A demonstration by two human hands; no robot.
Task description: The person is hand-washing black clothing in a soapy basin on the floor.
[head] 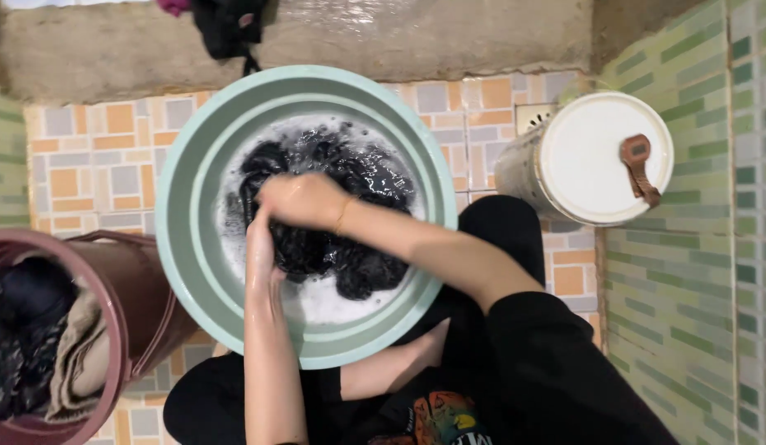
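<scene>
One round pale green plastic basin (185, 206) is sitting on the orange-and-grey tiled floor (94, 156), holding soapy water and one wet black garment (358, 264) at its middle. Left of the basin, one maroon plastic bucket (144, 305) is standing, nearly touching its rim and holding dark and beige cloths. Right of the basin, one white-lidded round container (589, 156) is standing close against the green tiled wall, leaving little open floor between; one brown wristwatch (638, 169) is lying on its lid. Over the basin, the right hand (304, 200) is pressing down, fingers closed on the black garment. The left hand (261, 247) is gripping the garment beneath; its fingers are hidden, so I cannot tell their spread.
</scene>
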